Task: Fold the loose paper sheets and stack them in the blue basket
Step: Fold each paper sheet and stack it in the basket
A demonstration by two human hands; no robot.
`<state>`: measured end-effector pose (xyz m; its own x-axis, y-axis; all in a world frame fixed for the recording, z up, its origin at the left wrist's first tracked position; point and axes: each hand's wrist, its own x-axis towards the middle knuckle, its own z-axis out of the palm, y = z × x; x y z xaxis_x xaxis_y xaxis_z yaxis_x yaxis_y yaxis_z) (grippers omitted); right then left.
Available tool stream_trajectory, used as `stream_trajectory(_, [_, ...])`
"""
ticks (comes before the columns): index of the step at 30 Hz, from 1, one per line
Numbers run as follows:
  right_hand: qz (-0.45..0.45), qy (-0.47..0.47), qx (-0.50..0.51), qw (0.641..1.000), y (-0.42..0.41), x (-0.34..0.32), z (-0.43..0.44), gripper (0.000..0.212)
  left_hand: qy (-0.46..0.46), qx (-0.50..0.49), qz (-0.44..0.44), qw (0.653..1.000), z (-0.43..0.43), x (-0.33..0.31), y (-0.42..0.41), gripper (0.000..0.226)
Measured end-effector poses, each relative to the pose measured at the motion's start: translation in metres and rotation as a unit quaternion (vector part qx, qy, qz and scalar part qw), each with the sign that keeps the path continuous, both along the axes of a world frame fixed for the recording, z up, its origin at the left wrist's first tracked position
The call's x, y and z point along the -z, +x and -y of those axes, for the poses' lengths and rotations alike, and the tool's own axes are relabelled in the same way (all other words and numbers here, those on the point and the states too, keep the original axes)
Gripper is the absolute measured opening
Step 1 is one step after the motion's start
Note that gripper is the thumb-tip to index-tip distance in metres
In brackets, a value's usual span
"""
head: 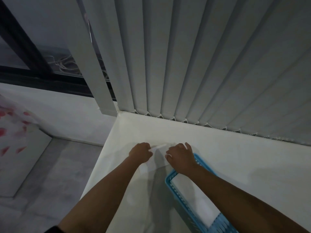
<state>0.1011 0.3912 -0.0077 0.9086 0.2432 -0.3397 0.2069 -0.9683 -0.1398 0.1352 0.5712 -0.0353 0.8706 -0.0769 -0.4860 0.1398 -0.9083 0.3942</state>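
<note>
A white paper sheet (158,158) lies on the white table (244,162), partly folded, its far edge lifted. My left hand (140,153) pinches the sheet's upper left part. My right hand (180,154) presses on the sheet's right side, fingers spread over it. The blue basket (175,187) stands just right of the sheet, under my right forearm, with folded white paper (196,199) lying inside it. Part of the basket is hidden by my right arm.
Grey vertical blinds (185,64) hang along the table's far edge. The table's left edge drops to a grey floor (50,182). A white cloth with red petals (13,132) is at far left, below a dark window frame (25,47).
</note>
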Motion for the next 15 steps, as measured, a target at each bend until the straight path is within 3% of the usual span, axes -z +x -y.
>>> stream_trajectory(2, [0.037, 0.047, 0.037, 0.998, -0.008, -0.006, 0.004, 0.035, -0.047, -0.038, -0.017, 0.998, 0.001, -0.014, -0.001, 0.033])
stream_trajectory(5, [0.086, 0.107, 0.08, 0.987, -0.026, -0.017, 0.006, 0.029, -0.193, -0.154, -0.04, 0.968, 0.0, -0.032, -0.011, 0.011])
stream_trajectory(8, [0.12, 0.179, 0.139, 0.967, -0.049, -0.031, 0.007, 0.027, -0.339, -0.249, -0.04, 0.906, 0.007, -0.052, -0.031, 0.017])
stream_trajectory(12, [0.062, 0.27, 0.234, 0.932, -0.088, -0.05, 0.008, 0.045, -0.524, -0.323, -0.02, 0.788, 0.03, -0.075, -0.065, 0.024])
stream_trajectory(14, [0.015, 0.356, 0.299, 0.885, -0.103, -0.058, 0.009, 0.041, -0.571, -0.338, -0.016, 0.748, 0.046, -0.085, -0.084, 0.017])
stream_trajectory(15, [-0.02, 0.414, 0.341, 0.844, -0.109, -0.062, 0.011, 0.037, -0.585, -0.349, -0.021, 0.732, 0.055, -0.088, -0.092, 0.013])
